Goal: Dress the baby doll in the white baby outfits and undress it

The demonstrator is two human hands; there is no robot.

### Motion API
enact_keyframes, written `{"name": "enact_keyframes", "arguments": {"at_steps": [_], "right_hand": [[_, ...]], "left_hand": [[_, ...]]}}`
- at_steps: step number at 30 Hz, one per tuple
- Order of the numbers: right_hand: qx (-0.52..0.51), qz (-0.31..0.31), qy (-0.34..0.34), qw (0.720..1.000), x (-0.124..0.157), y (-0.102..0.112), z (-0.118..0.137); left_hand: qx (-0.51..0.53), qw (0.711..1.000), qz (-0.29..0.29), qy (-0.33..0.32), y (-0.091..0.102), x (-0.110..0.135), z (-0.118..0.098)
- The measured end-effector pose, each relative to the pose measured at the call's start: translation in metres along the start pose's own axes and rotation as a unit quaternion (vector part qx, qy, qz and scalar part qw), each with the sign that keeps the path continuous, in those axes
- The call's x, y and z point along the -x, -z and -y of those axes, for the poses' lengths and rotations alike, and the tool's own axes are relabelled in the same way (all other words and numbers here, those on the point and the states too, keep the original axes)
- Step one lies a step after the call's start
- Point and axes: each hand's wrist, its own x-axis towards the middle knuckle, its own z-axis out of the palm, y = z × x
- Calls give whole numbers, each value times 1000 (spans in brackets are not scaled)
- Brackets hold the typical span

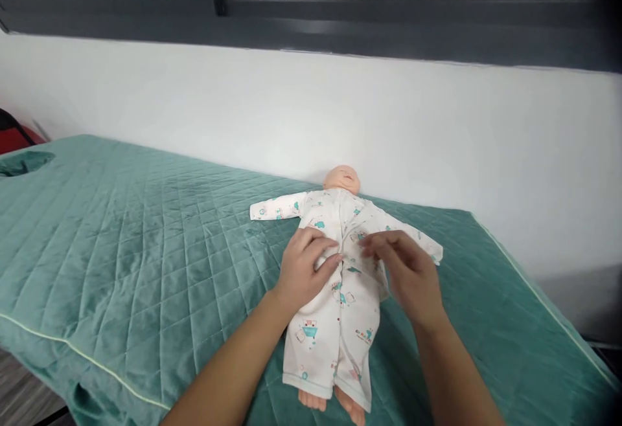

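Note:
A baby doll (341,179) lies on its back, its head toward the wall and its bare feet toward me. It wears a white romper (318,342) printed with teal and red figures, sleeves spread to both sides. My left hand (308,264) is on the chest, its curved thumb and fingertips closed at the edge of the front opening. Over the other side of the chest is my right hand (403,270), fingers drawn together; their tips are slightly blurred, and what is between them is hidden. Small snaps run down the romper's lower front.
A green quilted cover (160,238) with pale piping lies under the doll. Behind it rises a white wall (194,102) below a dark window frame (389,28) with bars. Something red and black (17,134) is at the far left.

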Motion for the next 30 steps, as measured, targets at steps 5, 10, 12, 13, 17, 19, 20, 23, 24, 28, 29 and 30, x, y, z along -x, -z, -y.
{"name": "enact_keyframes", "arguments": {"at_steps": [5, 10, 12, 13, 17, 19, 20, 23, 24, 28, 29, 30], "right_hand": [[110, -138, -133, 975, -44, 3, -22], [80, -132, -183, 971, -94, -16, -34], [-60, -123, -138, 981, -102, -26, -32], [-118, -109, -105, 981, -103, -30, -31], [-167, -118, -36, 978, -100, -30, -34], [-100, -151, -63, 981, -98, -26, -39], [-53, -151, -84, 984, -98, -24, -42], [58, -98, -120, 986, -98, -27, -45], [70, -80, -114, 988, -99, -29, -46], [89, -53, -72, 992, -100, -37, -47], [101, -55, -73, 991, -101, -38, -48], [117, -60, -78, 988, -101, -38, -48]], "left_hand": [[47, 996, 71, 4, 2, 0, -11], [196, 958, 70, 197, 15, -19, -15], [225, 938, 2, 265, 17, -38, -6], [225, 931, -31, 285, 16, -50, 1], [185, 926, -34, 327, -3, -98, 36], [148, 933, -3, 328, -18, -118, 49], [130, 936, 13, 327, -26, -125, 53], [75, 945, 67, 311, -47, -136, 57], [56, 948, 81, 302, -52, -137, 57], [17, 955, 102, 277, -61, -133, 54], [20, 954, 104, 280, -61, -132, 53], [25, 952, 105, 287, -60, -132, 52]]}}
